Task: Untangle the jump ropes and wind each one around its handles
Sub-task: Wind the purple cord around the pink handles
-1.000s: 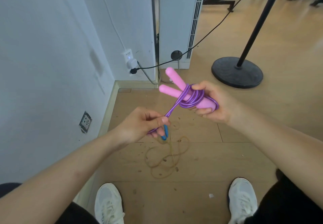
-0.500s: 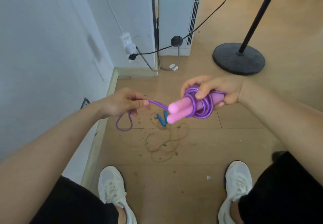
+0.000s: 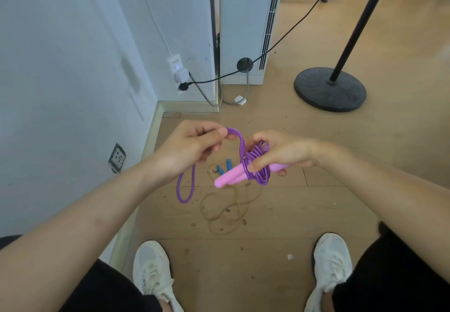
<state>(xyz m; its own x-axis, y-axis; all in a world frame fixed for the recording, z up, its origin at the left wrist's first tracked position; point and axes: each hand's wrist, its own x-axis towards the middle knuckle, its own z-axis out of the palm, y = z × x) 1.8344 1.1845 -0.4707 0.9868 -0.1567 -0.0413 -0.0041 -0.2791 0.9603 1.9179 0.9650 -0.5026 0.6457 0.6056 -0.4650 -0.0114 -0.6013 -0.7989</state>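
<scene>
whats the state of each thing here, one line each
pink handles, side by side, held in the right hand
purple rope, partly wound round them, loose loop hanging
left hand, grip pinching that loose loop
yellow rope, unwound, loose on the floor
blue handles, lying on the floor
black plug, plugged into the wall

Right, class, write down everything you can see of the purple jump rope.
The purple jump rope is a glossy, plastic-looking cord with two pink handles lying side by side. Several turns are wound around the handles, which the right hand grips. The unwound part runs up to the left hand, which pinches it, then hangs below as a loose loop, off the floor.
</scene>
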